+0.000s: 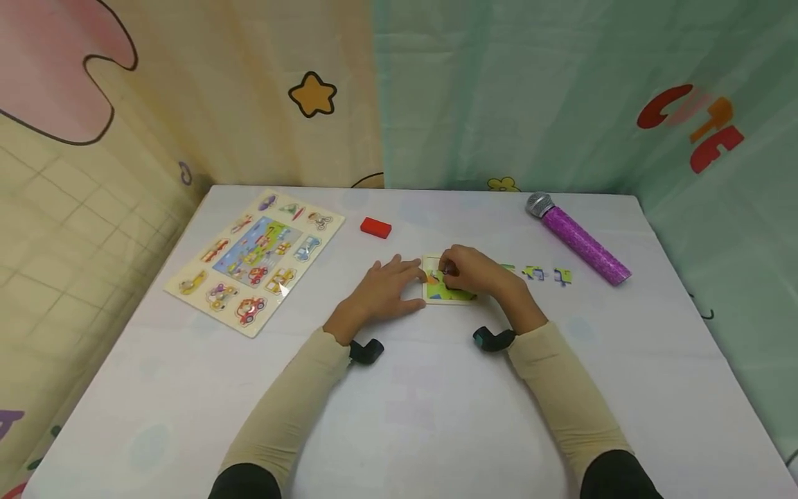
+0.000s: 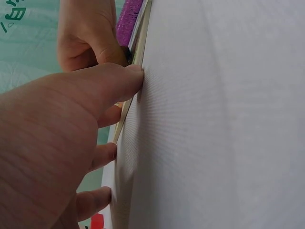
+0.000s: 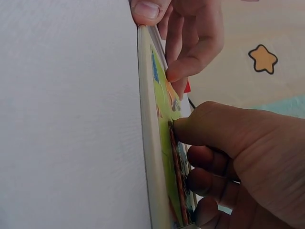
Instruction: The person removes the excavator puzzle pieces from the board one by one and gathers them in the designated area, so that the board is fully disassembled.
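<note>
A small jigsaw puzzle board (image 1: 445, 301) with a green picture lies on the white table between my hands. My left hand (image 1: 386, 291) rests at its left edge, fingers spread, with the thumb at the near corner and the index fingertip at the board's side. Over the right part of the board, my right hand (image 1: 476, 270) pinches a puzzle piece (image 3: 177, 167) between thumb and fingers. In the right wrist view this piece is tilted close over the picture, its brown edge showing. My right fingers hide much of it in the head view.
Loose puzzle pieces (image 1: 534, 273) lie in a row right of the board. A purple glitter microphone (image 1: 586, 246) lies behind them to the right. A red block (image 1: 376, 227) sits beyond my left hand, and a large picture puzzle board (image 1: 287, 294) lies at the left.
</note>
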Available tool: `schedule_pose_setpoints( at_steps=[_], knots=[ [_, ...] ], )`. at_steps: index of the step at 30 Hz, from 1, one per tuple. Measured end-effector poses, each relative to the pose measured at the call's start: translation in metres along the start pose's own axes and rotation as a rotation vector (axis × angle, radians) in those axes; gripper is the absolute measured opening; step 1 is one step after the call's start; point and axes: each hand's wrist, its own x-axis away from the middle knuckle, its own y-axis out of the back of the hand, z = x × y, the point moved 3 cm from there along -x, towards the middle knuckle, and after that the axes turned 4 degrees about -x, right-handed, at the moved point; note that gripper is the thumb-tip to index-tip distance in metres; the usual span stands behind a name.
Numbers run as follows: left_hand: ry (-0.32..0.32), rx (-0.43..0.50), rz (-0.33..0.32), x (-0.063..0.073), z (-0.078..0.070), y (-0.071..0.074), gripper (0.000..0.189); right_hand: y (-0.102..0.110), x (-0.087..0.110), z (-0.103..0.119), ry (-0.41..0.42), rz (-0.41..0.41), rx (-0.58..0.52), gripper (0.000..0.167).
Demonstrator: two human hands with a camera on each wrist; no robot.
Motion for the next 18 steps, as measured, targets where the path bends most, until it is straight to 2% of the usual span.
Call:
schedule_pose_setpoints(
  at_steps=[12,18],
  knots=[
    [0.014,0.0,0.008,-0.0005,-0.0025,-0.0011,0.047,0.002,0.0057,-0.0066,0.058,-0.003,-0.097,0.018],
    [0.011,-0.003,-0.005,0.0018,-0.0011,0.0003,0.046,0.0026,0.0062,-0.0054,0.071,-0.007,-0.173,0.01]
  ],
)
